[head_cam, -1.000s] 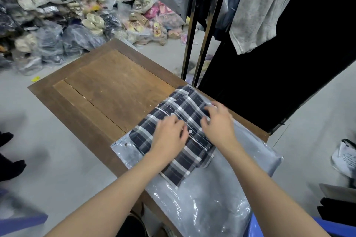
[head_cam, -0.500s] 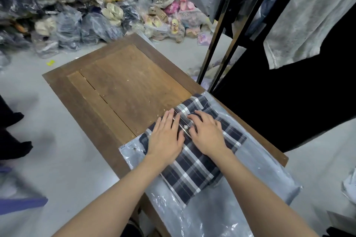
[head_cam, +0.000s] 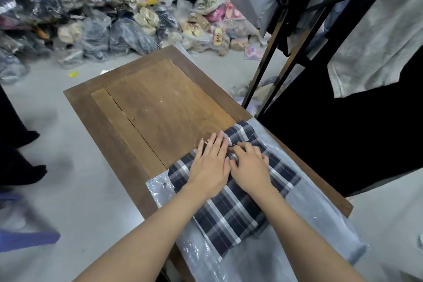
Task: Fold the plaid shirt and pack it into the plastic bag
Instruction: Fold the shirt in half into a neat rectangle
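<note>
Plaid shirt (head_cam: 231, 210) matt cloth; bag (head_cam: 320, 208) glossy plastic; table (head_cam: 164, 107) worn wood.

The worktop (head_cam: 160, 110) is a brown wooden rectangle: a darker frame surrounds a lighter inset panel, and a thin crack runs from near to far along the panel's left side. Pale specks dot the wood. A clear plastic bag (head_cam: 309, 208) lies flat on the near right part, its left corner on the frame and its near end hanging past the edge. A folded shirt (head_cam: 233, 215) lies on the bag, its far left edge reaching onto wood.
</note>
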